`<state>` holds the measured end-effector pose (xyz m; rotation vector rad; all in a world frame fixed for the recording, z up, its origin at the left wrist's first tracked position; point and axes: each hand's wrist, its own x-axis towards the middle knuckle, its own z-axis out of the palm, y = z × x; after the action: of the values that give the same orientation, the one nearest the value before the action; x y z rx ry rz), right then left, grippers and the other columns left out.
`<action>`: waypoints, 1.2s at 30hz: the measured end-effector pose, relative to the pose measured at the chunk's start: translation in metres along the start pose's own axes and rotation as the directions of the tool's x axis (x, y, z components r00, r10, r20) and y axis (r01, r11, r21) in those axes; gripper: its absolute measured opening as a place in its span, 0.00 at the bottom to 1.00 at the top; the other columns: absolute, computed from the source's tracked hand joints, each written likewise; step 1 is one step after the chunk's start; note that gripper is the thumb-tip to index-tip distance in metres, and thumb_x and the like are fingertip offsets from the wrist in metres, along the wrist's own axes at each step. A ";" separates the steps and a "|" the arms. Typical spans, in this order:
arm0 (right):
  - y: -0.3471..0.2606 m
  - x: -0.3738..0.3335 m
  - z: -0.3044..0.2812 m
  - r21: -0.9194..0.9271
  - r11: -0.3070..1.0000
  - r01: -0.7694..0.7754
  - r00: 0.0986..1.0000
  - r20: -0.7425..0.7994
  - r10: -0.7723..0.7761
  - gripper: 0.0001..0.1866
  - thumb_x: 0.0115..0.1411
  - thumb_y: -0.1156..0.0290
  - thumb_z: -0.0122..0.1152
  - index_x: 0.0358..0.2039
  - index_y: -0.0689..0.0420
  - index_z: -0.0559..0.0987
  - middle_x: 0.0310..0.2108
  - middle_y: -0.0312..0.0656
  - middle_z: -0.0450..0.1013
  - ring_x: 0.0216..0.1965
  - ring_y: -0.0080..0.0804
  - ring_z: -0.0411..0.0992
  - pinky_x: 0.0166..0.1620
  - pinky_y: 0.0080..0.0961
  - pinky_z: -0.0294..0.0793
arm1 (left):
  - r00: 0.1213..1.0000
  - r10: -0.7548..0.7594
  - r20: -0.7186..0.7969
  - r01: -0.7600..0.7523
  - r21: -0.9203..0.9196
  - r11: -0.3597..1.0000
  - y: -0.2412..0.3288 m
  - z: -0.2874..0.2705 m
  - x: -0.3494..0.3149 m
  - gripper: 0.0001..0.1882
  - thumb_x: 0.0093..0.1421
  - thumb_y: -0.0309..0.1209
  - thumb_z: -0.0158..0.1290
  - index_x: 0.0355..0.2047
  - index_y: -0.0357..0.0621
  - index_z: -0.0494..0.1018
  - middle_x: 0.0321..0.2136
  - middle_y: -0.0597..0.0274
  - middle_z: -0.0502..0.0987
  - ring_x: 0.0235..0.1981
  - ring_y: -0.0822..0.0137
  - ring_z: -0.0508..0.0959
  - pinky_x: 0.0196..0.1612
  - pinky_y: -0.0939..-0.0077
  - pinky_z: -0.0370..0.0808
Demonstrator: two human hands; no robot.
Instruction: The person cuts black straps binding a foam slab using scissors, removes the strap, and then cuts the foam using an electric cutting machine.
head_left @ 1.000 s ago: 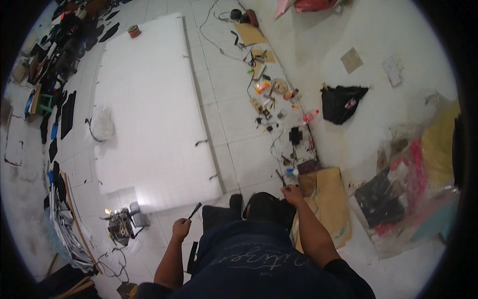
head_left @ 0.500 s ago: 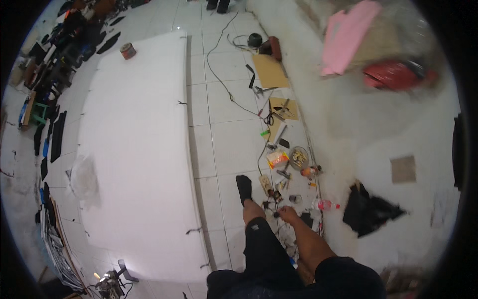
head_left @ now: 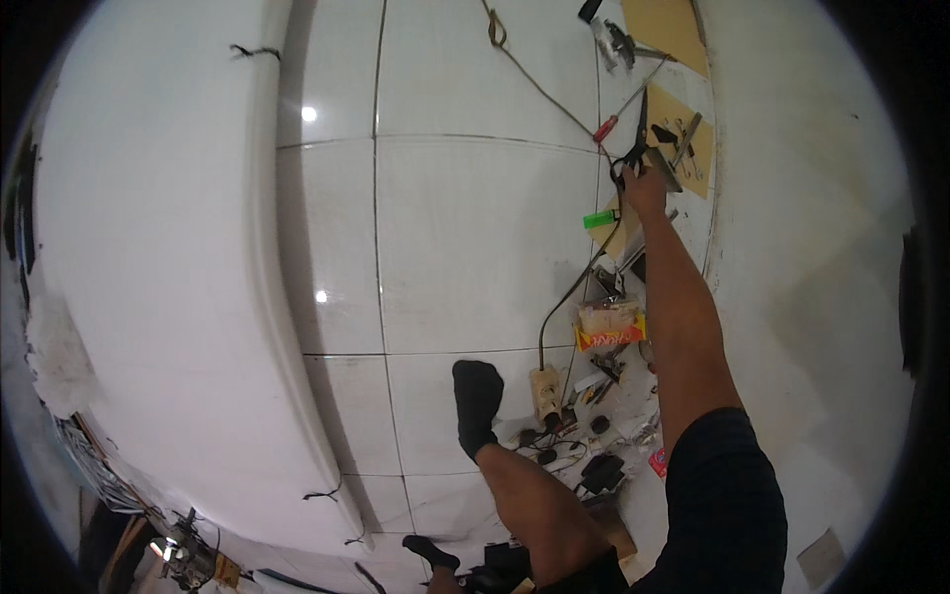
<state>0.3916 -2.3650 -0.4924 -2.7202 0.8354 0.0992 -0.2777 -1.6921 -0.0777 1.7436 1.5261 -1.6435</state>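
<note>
My right hand (head_left: 646,190) reaches far forward along the right side of the floor. Its fingers are closed at the black handle loops of a pair of scissors (head_left: 633,153), whose blades point away from me. Just past it lies a red-handled screwdriver (head_left: 606,129). Beside my hand are a brown cardboard sheet (head_left: 698,176) with small metal tools on it and a green lighter (head_left: 600,219). A cable (head_left: 564,297) runs close by the scissors. My left hand is out of view.
A long white padded slab (head_left: 168,247) fills the left. Nearer me on the right are an orange-and-yellow packet (head_left: 610,325), a power strip (head_left: 545,396) and scattered small parts. A wall (head_left: 792,247) rises at the right. My socked foot (head_left: 478,396) rests on the tiles.
My right hand has moved forward from the clutter by the power strip to the scissors. My view has shifted closer to the tools, and the arm is now stretched out.
</note>
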 end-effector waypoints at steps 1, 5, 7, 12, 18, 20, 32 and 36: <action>-0.001 -0.001 0.015 -0.009 1.000 -0.003 1.000 0.030 0.004 0.25 0.57 0.54 0.59 0.39 0.68 0.79 0.42 0.61 0.76 0.47 0.58 0.74 0.50 0.44 0.72 | 1.000 -0.024 -0.007 0.024 0.000 1.000 -0.002 -0.004 -0.006 0.25 0.62 0.44 0.52 0.53 0.40 0.73 0.50 0.41 0.75 0.49 0.43 0.73 0.53 0.52 0.69; -0.012 -0.005 0.048 -0.301 0.952 0.057 0.977 0.213 0.009 0.29 0.51 0.48 0.60 0.35 0.67 0.82 0.39 0.63 0.76 0.43 0.58 0.76 0.50 0.46 0.72 | 0.996 -0.086 -0.029 0.086 -0.003 0.996 -0.021 -0.013 -0.028 0.24 0.62 0.42 0.52 0.54 0.41 0.72 0.50 0.42 0.74 0.50 0.45 0.73 0.52 0.52 0.70; 0.014 0.002 0.046 -0.328 0.937 0.123 0.984 0.160 -0.074 0.27 0.50 0.50 0.58 0.37 0.65 0.82 0.39 0.61 0.77 0.43 0.57 0.76 0.49 0.45 0.73 | 0.997 -0.078 0.003 0.078 -0.020 0.997 -0.043 -0.005 -0.043 0.24 0.62 0.42 0.52 0.54 0.41 0.72 0.51 0.43 0.73 0.50 0.45 0.73 0.52 0.52 0.70; 0.075 0.034 -0.056 -0.082 0.879 0.469 0.797 0.468 -0.381 0.18 0.57 0.64 0.55 0.43 0.63 0.78 0.36 0.56 0.78 0.40 0.50 0.77 0.41 0.41 0.75 | 0.979 0.205 -0.023 -0.205 0.002 0.979 -0.168 0.051 -0.100 0.24 0.63 0.40 0.52 0.56 0.42 0.71 0.52 0.44 0.72 0.50 0.47 0.73 0.51 0.53 0.70; 0.009 -0.145 -0.179 -0.629 0.693 0.352 0.782 0.605 0.151 0.18 0.59 0.59 0.52 0.32 0.63 0.81 0.28 0.55 0.78 0.31 0.49 0.79 0.38 0.43 0.78 | 0.961 -0.219 0.170 0.275 -0.492 0.826 -0.200 0.075 -0.160 0.27 0.62 0.47 0.51 0.54 0.43 0.74 0.40 0.45 0.80 0.44 0.48 0.79 0.47 0.56 0.73; -0.001 -0.180 -0.263 -0.666 0.582 0.467 0.850 0.520 -0.087 0.21 0.62 0.56 0.54 0.33 0.64 0.81 0.26 0.53 0.79 0.30 0.50 0.79 0.36 0.43 0.79 | 0.984 -0.059 0.170 0.147 -0.571 0.808 -0.227 0.112 -0.123 0.27 0.62 0.48 0.51 0.56 0.43 0.72 0.43 0.45 0.79 0.47 0.49 0.78 0.48 0.56 0.72; 0.012 -0.727 -0.447 -0.389 0.699 0.601 0.736 0.610 -0.294 0.18 0.53 0.60 0.66 0.24 0.67 0.80 0.21 0.51 0.78 0.22 0.45 0.79 0.30 0.40 0.78 | 0.707 0.678 -0.199 -0.693 -0.005 0.721 -0.512 0.203 0.006 0.11 0.55 0.35 0.51 0.32 0.44 0.79 0.34 0.51 0.80 0.37 0.48 0.80 0.40 0.50 0.75; -0.059 -0.808 -0.375 -0.268 0.428 0.863 0.464 0.755 -0.463 0.27 0.55 0.43 0.63 0.36 0.58 0.82 0.33 0.54 0.79 0.39 0.45 0.79 0.40 0.42 0.75 | 0.701 0.550 -0.455 -0.659 -0.119 0.742 -0.588 0.195 0.013 0.12 0.49 0.35 0.56 0.31 0.43 0.79 0.30 0.51 0.81 0.33 0.49 0.81 0.35 0.53 0.76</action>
<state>-0.2533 -1.9945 0.0022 -3.0305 -0.7490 1.1631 -0.8645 -1.6095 0.1027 2.1794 1.0381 -0.7363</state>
